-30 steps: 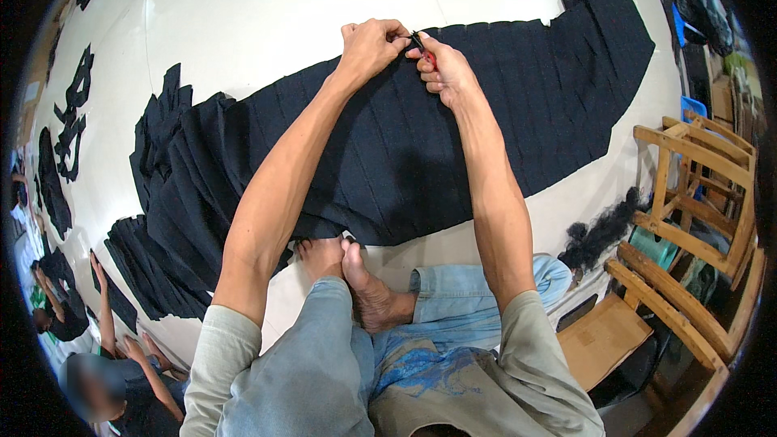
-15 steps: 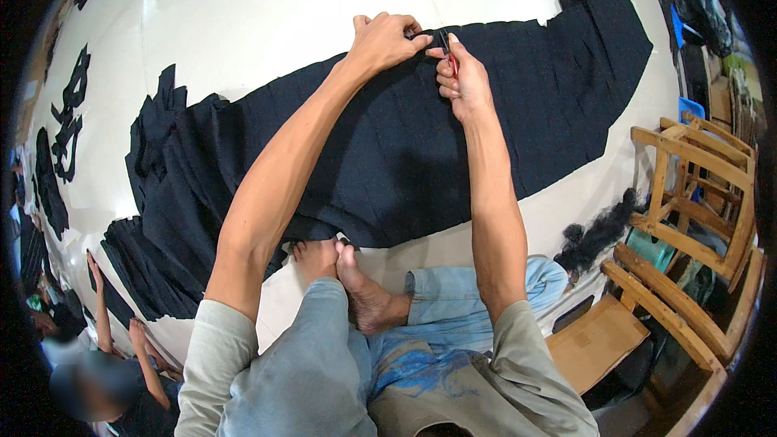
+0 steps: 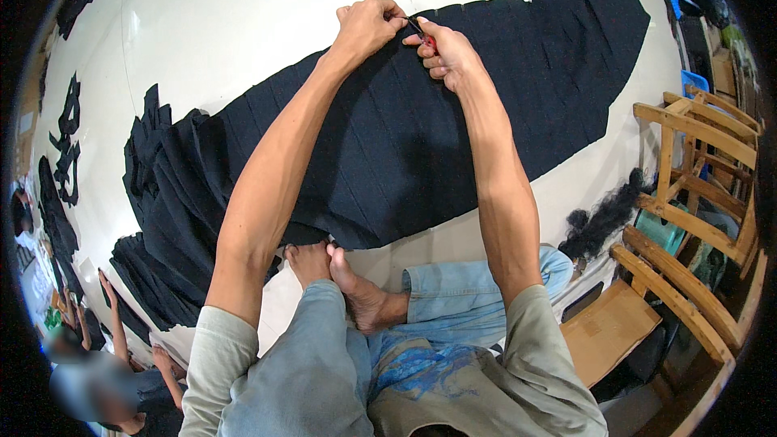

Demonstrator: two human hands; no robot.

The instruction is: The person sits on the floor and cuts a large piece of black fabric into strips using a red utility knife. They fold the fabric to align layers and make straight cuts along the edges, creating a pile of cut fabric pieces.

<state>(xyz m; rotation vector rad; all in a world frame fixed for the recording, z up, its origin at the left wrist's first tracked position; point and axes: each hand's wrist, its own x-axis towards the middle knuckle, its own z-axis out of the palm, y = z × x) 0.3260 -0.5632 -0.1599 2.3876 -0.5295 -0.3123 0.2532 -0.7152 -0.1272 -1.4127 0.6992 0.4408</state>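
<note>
A long piece of dark pleated cloth (image 3: 388,146) lies spread across a white surface (image 3: 243,24). Both my arms reach out to its far edge. My left hand (image 3: 366,26) is closed, pinching the cloth's upper edge. My right hand (image 3: 441,53) sits right beside it, closed on a small red-handled tool (image 3: 422,35) whose thin dark tip points toward my left fingers. My bare feet (image 3: 340,275) rest at the cloth's near edge, with my legs in blue jeans folded below.
More dark cloth pieces (image 3: 65,137) lie at the far left. A clump of dark threads (image 3: 603,218) sits at the right. A wooden chair (image 3: 696,218) and a flat cardboard piece (image 3: 607,328) stand at the right. Another person (image 3: 105,380) sits at lower left.
Both hands have kept together at the cloth's far edge and shifted slightly along it. The cloth itself lies the same.
</note>
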